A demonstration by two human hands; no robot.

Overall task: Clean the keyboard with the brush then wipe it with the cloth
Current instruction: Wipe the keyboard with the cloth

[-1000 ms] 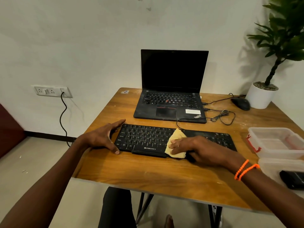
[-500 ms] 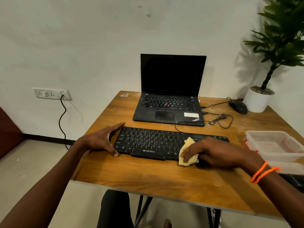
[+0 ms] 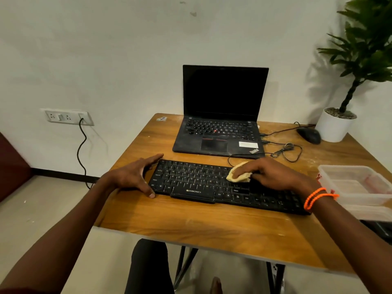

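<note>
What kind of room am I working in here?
Probably a small office or home study corner: a wooden desk against a wall with an open ThinkPad laptop, a wired mouse and a potted plant.

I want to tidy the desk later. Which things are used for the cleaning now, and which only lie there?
In use: keyboard, cloth under the right hand, left hand steadying the keyboard's end.

Lying about: laptop, mouse, potted plant, plastic container.

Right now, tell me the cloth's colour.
Pale yellow cloth, under the right hand; head view.
</note>
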